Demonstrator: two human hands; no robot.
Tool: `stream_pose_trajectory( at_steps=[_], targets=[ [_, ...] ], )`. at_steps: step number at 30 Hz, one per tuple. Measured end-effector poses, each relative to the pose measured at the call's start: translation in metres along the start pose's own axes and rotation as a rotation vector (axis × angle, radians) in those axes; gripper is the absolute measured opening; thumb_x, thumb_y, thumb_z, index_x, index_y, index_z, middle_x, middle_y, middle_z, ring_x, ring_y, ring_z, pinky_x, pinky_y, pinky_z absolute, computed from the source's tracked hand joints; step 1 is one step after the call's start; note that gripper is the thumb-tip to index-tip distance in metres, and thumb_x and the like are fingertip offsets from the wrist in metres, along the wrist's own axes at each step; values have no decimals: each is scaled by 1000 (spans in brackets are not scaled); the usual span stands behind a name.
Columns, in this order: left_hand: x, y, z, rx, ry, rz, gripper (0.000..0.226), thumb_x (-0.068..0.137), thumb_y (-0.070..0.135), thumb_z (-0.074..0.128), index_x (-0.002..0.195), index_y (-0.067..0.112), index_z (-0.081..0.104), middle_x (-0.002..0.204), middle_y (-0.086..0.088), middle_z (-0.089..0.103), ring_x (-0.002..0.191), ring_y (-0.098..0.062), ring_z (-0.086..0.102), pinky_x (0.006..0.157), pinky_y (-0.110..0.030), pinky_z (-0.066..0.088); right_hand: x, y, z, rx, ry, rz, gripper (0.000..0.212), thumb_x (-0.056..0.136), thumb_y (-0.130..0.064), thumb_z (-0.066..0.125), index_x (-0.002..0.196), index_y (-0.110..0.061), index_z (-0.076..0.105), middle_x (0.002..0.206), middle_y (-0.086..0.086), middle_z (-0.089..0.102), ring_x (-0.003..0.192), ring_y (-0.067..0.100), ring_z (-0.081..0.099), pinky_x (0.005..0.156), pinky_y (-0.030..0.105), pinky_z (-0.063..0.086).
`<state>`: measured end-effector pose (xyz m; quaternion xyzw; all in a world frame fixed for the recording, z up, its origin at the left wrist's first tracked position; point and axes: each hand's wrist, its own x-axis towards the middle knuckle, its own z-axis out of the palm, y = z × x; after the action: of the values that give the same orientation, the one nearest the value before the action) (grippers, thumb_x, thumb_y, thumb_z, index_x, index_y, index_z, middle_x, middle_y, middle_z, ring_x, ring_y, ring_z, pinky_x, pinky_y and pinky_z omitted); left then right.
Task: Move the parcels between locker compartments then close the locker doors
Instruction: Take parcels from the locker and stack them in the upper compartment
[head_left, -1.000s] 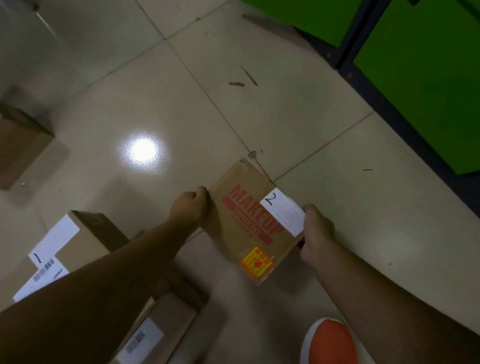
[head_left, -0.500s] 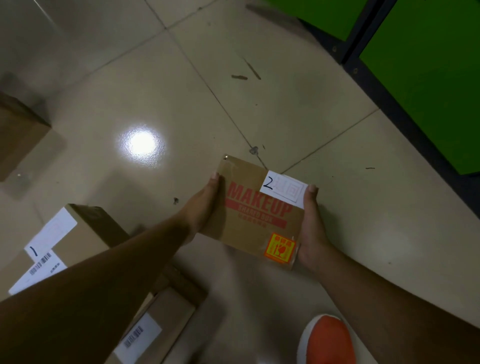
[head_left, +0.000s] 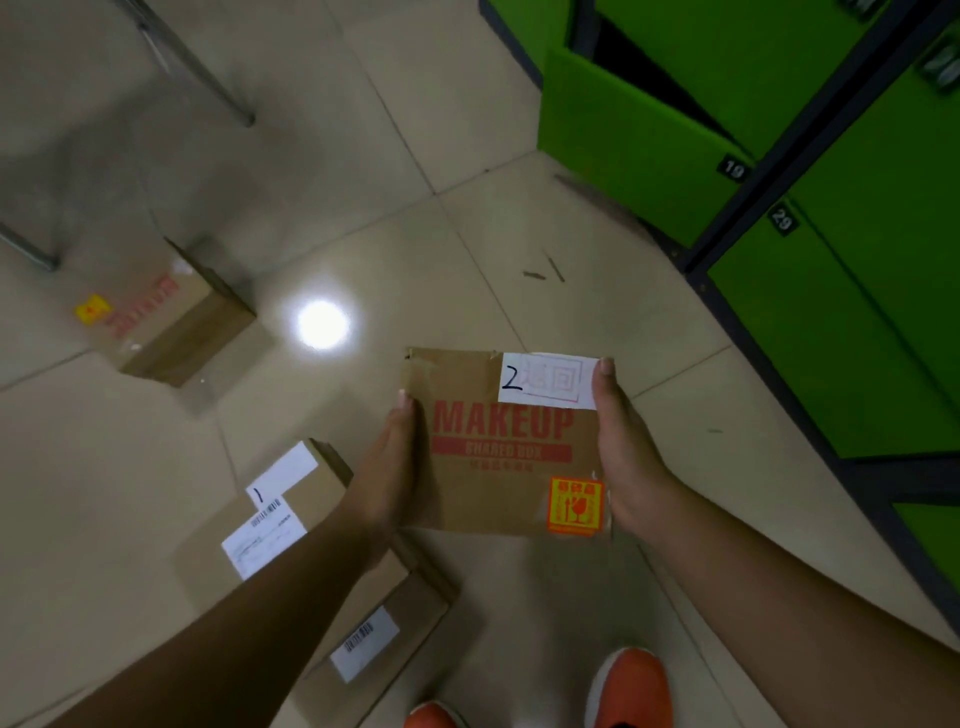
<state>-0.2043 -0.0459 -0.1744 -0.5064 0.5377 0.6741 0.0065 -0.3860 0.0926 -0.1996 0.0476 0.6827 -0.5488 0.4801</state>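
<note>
**1.** Glossy beige tiled floor (head_left: 675, 338): is carrying the loose cartons and is reflecting one round white glare spot (head_left: 322, 323).

**2.** Green metal locker bank with dark frame (head_left: 857, 338): is standing along the right. The door numbered 19 (head_left: 623, 150) is hanging ajar, showing a dark gap. The door numbered 29 (head_left: 810, 291) is sitting shut.

**3.** Flat rectangular brown cardboard parcel (head_left: 483, 499): is being held above the floor in front of the lockers, broad face up, between both grips.
- The left grip (head_left: 395, 467) is clasping the left edge, one digit lying straight along it and the rest hidden beneath.
- The right grip (head_left: 623, 457) is clasping the right edge, its thumb tip touching the white paper label (head_left: 548, 380).
- The face is showing red block print reading "MAKEUP SHARED BOX".
- The label, inked "2", is sitting at the far right corner.
- An orange square fragile sticker (head_left: 575, 505) is sitting at the near right corner.
- The far left corner is looking creased and taped.

**4.** Brown cardboard carton with white labels marked "1" (head_left: 317, 499): is lying on the floor, partly under the left forearm.

**5.** Lower brown carton with a barcode label (head_left: 415, 608): is lying against item 4, on the nearer side.

**6.** Brown box with red print and a yellow sticker (head_left: 171, 317): is lying well apart at the left and is looking blurred.

**7.** Orange shoes with pale soles (head_left: 631, 686): are standing at the bottom edge.
</note>
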Motion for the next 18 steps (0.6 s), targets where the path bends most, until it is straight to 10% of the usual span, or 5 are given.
stream_pose_trajectory(
  at_steps=[9,18],
  targets=[
    [-123,169,-46,8,66,85,80,93,83,18,120,35,75,110,9,81,102,-10,77,102,-42,52,-134,-166,32,-83,-98,-121,69,94,-82,22,141,-47,58,125,-8,76,114,16,74,105,51,55],
    [-295,356,-98,4,69,274,70,101,74,22,120,31,73,107,9,82,101,-12,78,94,-40,59,-309,-345,76,-71,-74,-379,66,100,-75,30,143,-32,56,128,2,74,111,19,75,94,46,61]
  ],
)
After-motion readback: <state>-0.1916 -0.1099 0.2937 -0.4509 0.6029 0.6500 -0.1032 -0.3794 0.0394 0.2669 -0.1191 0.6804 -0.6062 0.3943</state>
